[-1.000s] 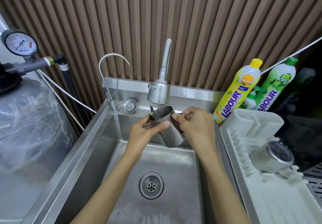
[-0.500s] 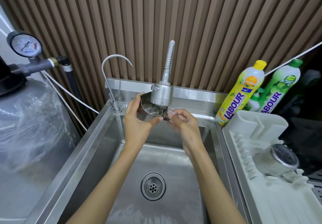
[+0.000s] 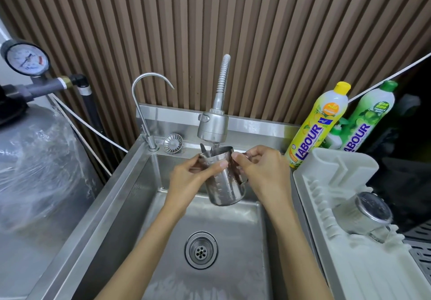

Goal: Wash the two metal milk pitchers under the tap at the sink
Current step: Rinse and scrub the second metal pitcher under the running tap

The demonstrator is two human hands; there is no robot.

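Pitcher [image 3: 224, 178] lowered upright again under tap [image 3: 212, 127]

Bright, even overhead lighting with soft glare on the steel sink [image 3: 121, 197] and plastic-wrapped tank [image 3: 35, 171], faint shadows beneath the forearms, deep shade at far right, strong wide-angle bowing of the slatted wall [image 3: 233, 31] toward the edges, and slight softness in the corners.

The pitcher [image 3: 223, 183] is shiny wet metal. The sink [image 3: 121, 197] is brushed steel, more matt. The rack [image 3: 363, 274] is smooth white plastic, and the wall [image 3: 256, 31] ribbed wood.
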